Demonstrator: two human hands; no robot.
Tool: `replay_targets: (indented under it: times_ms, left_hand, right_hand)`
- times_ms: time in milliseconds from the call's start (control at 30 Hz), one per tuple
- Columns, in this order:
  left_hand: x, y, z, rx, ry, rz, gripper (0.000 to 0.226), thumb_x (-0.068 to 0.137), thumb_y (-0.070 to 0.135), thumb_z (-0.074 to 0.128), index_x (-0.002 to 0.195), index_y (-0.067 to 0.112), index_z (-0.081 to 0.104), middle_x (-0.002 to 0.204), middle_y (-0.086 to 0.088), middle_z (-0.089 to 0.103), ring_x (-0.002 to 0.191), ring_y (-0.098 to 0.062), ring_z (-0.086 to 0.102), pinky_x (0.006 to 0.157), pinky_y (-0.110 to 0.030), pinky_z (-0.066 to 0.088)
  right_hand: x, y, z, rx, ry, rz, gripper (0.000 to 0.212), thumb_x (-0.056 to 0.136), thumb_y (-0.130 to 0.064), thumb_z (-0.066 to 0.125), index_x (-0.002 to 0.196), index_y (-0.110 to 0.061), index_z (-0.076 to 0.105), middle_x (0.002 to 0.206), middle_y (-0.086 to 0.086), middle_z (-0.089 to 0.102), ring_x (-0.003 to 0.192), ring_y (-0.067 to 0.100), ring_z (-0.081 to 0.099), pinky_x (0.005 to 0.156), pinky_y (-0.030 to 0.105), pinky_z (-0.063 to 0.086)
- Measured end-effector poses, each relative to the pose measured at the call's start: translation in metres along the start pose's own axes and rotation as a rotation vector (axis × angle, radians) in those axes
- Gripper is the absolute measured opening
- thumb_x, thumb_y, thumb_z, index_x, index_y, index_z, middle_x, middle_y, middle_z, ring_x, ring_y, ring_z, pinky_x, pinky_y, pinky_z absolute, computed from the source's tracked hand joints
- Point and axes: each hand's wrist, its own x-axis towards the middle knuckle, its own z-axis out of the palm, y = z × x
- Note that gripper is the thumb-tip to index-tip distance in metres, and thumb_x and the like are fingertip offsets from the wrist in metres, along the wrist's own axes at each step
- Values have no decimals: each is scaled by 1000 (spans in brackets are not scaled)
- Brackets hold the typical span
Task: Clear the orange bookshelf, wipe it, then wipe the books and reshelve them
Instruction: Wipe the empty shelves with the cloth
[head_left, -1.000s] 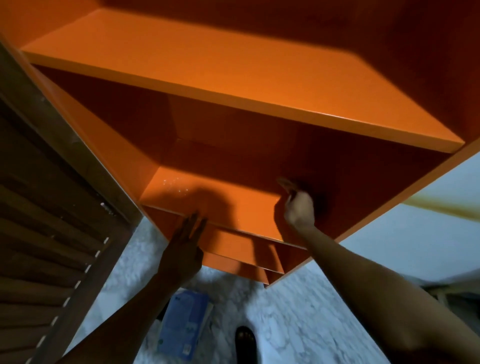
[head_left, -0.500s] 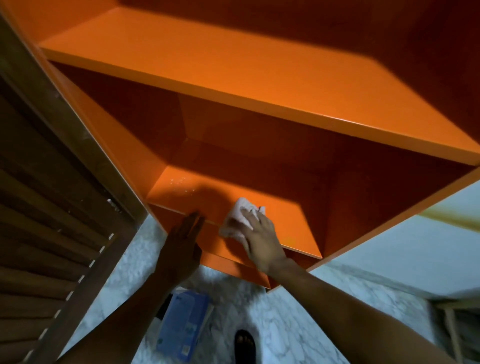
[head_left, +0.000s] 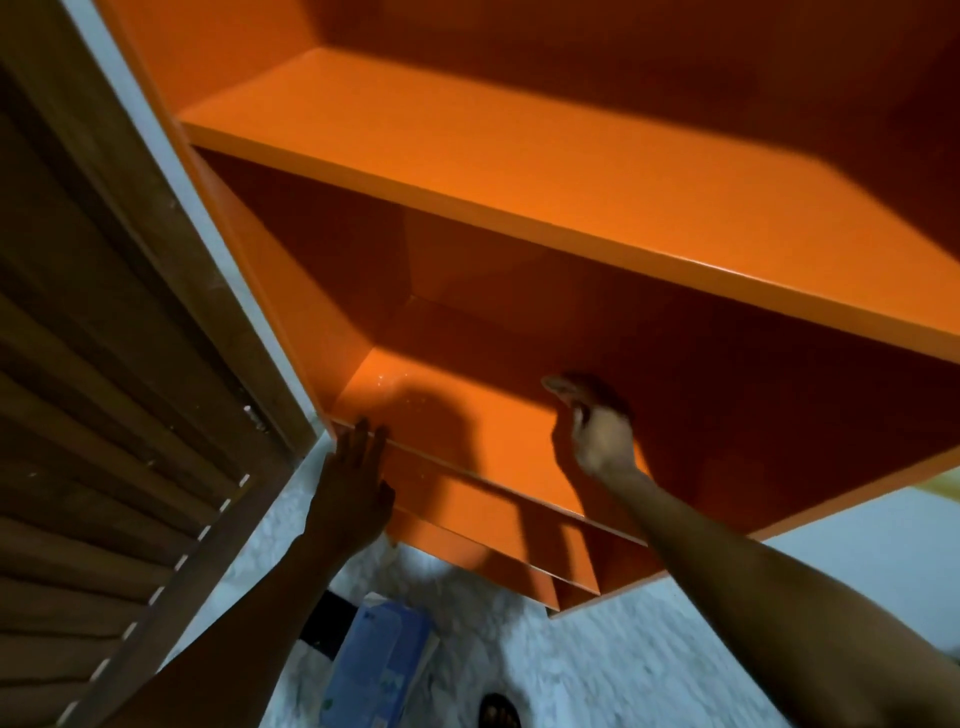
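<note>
I am on the wiping step: the orange bookshelf (head_left: 519, 171) stands bare of books in every compartment I can see. My right hand (head_left: 602, 441) reaches deep into the lower compartment, toward four o'clock from the frame's centre, fingers curled around what I take for the wiping cloth (head_left: 558, 385); it is blurred and shadowed, so I cannot be sure. My left hand (head_left: 353, 483), at seven o'clock, lies flat with fingers straight and together against the front edge of that shelf board, steadying it. A blue packet (head_left: 379, 670) lies on the floor at six o'clock. Next, I judge, I should sweep across toward the speckled left corner.
</note>
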Motion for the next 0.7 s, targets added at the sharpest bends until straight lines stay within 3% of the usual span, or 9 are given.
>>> replay_targets:
  times_ms: [100, 200, 300, 333, 400, 467, 500, 600, 700]
  left_hand:
    - [0, -3, -4, 38, -49, 13, 72, 89, 37, 36, 154, 8, 29, 158, -25, 29, 142, -52, 28, 96, -72, 44]
    - [1, -6, -10, 63, -73, -25, 78, 86, 42, 28, 159, 14, 21, 164, -15, 18, 149, -47, 14, 109, -70, 32]
    - [2, -7, -14, 33, -100, -46, 79, 86, 37, 32, 160, 21, 10, 167, -4, 4, 153, -40, 0, 117, -65, 23]
    - [1, -9, -16, -7, -99, -41, 79, 86, 37, 33, 160, 22, 13, 167, -3, 7, 153, -40, 2, 116, -64, 27]
    - [-2, -12, -21, -141, -39, -22, 73, 87, 39, 34, 157, 18, 30, 162, -10, 29, 148, -44, 25, 106, -60, 44]
    - [-8, -15, -24, -302, 72, -50, 65, 90, 39, 35, 149, 13, 41, 146, -17, 50, 132, -36, 51, 95, -45, 54]
    - [-11, -14, -28, -365, 127, -76, 62, 92, 39, 35, 148, 11, 43, 142, -17, 53, 129, -30, 53, 97, -40, 52]
    - [-18, -20, -37, -435, 262, -136, 60, 95, 31, 41, 149, 5, 38, 149, -16, 48, 140, -29, 44, 113, -47, 40]
    - [-21, -32, -39, -385, 346, -93, 62, 93, 19, 48, 150, 0, 36, 154, -18, 42, 145, -29, 38, 115, -51, 37]
  right_hand:
    - [11, 11, 11, -383, -137, 166, 67, 88, -47, 9, 147, -42, 40, 157, 2, 37, 144, 30, 28, 119, 49, 14]
    - [8, -14, 32, -387, -168, 124, 63, 89, -58, 6, 142, -54, 40, 151, -1, 44, 140, 35, 31, 116, 52, 19]
    - [1, -45, 57, -370, -233, 42, 66, 89, -65, 6, 146, -51, 36, 158, 1, 35, 145, 36, 25, 115, 52, 19]
    - [-5, -55, 64, -362, -257, 10, 70, 87, -66, 6, 148, -47, 36, 160, 3, 31, 147, 38, 22, 115, 53, 19]
    - [-18, -74, 78, -349, -322, -64, 72, 86, -68, 7, 149, -45, 33, 164, 3, 21, 149, 38, 15, 116, 54, 18]
    - [-34, -87, 88, -325, -359, -183, 63, 91, -62, 16, 148, -44, 37, 164, 3, 22, 149, 41, 17, 114, 59, 22]
    - [-41, -90, 93, -312, -339, -270, 54, 95, -52, 26, 144, -41, 45, 161, 5, 30, 145, 44, 26, 110, 61, 29]
    - [-58, -97, 101, -181, -316, -518, 43, 93, -13, 44, 125, -34, 64, 148, 0, 50, 126, 42, 48, 100, 57, 41]
    - [-53, -112, 94, 107, -294, -635, 36, 101, -8, 45, 118, -29, 67, 136, -7, 59, 116, 25, 57, 97, 45, 43]
